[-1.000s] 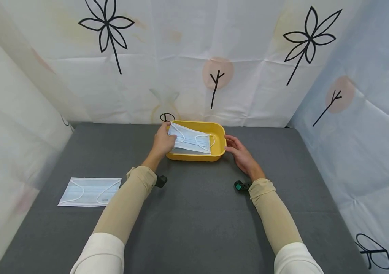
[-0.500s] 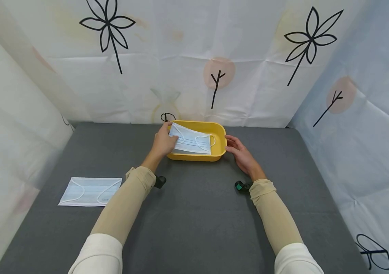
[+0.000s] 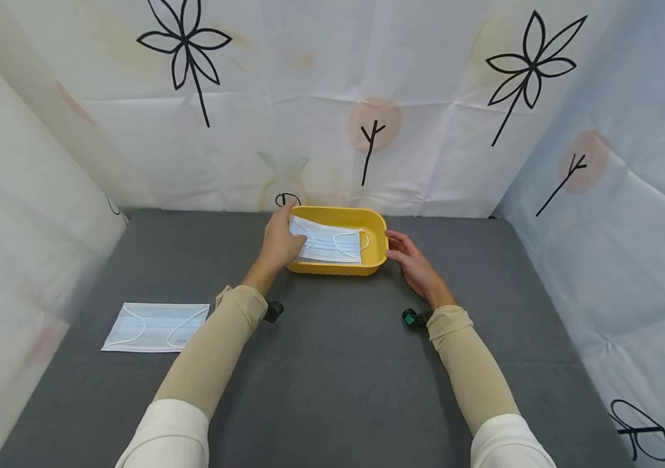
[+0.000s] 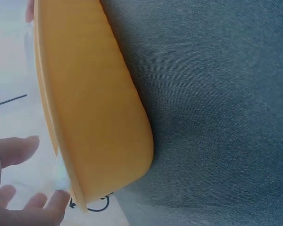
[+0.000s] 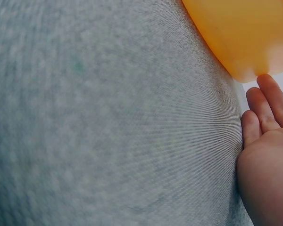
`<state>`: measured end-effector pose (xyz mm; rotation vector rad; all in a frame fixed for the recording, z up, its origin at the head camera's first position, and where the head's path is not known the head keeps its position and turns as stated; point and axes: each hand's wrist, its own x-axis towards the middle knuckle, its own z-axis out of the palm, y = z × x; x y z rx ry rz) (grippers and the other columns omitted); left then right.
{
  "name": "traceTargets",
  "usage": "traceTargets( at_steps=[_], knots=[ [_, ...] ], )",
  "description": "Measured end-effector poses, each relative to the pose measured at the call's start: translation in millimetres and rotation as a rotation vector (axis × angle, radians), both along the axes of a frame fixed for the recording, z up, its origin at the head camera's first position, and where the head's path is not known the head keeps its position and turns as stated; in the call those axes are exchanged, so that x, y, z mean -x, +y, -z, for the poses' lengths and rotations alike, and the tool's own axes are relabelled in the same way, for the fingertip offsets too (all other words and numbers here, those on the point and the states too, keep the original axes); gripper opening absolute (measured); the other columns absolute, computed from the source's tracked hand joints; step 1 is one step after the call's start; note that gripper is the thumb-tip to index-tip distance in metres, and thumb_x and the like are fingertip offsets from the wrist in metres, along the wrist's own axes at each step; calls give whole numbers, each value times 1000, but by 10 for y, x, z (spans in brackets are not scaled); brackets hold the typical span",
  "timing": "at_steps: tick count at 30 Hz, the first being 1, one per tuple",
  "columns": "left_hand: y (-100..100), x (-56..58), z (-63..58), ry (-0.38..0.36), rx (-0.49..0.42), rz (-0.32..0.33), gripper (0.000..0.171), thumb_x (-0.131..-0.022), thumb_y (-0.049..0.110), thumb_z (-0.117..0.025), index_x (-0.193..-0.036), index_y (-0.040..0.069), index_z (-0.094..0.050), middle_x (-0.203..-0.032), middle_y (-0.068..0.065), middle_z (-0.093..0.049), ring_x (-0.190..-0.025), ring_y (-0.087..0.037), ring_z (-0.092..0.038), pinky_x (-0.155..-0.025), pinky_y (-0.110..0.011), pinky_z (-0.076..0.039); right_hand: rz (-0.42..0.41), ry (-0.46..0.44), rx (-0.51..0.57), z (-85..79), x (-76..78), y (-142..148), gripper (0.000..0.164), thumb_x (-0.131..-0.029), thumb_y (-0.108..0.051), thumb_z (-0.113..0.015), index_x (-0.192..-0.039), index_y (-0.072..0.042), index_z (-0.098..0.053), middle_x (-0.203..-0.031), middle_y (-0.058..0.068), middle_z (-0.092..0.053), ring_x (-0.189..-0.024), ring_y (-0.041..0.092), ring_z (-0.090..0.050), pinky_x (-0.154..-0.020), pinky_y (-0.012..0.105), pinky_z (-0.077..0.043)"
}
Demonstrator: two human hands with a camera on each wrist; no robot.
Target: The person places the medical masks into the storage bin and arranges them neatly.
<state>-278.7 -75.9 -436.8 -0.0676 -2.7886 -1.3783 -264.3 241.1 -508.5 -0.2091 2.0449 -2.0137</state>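
Observation:
A light-blue face mask (image 3: 329,242) with white ear loops lies inside the yellow tray (image 3: 372,260) in the head view. My left hand (image 3: 279,242) is at the tray's left end, thumb over the mask's left edge and fingers by the back left corner. In the left wrist view the thumb (image 4: 20,150) and fingers (image 4: 49,207) of that hand stand apart, with nothing pinched between them. My right hand (image 3: 417,270) rests its fingertips against the tray's right end. Those fingers (image 5: 271,101) are nearly straight at the tray wall in the right wrist view.
A second face mask (image 3: 153,328) lies flat on the grey table (image 3: 338,364), left of my left forearm. White patterned cloth (image 3: 320,130) hangs close behind the tray and along both sides. A wrist camera (image 3: 273,311) sits under my left wrist.
The left fingers have spread and risen off the mask's far left corner, and that corner has dropped lower into the tray. The right hand and the tray stay nearly where they were.

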Motion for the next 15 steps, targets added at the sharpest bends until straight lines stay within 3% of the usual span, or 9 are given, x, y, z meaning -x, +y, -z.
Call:
traceTargets(
  at_steps=[8, 15],
  knots=[
    [-17, -47, 38, 58, 52, 87, 90, -89, 14, -77, -163, 21, -27, -168, -13, -25, -156, -40, -19, -123, -59, -29, 11, -6, -1, 6, 9, 3, 58, -106, -16, -54, -158, -10, -30, -167, 14, -28, -156, 30, -22, -130, 50, -13],
    [-61, -106, 66, 65, 168, 85, 85, -95, 34, -72, -164, 26, -23, -171, -9, -18, -157, -38, -11, -126, -61, -22, 10, -7, 5, 10, 10, 2, 59, -105, -16, -55, -158, -10, -30, -167, 14, -29, -156, 30, -23, -130, 50, -13]
  ],
)
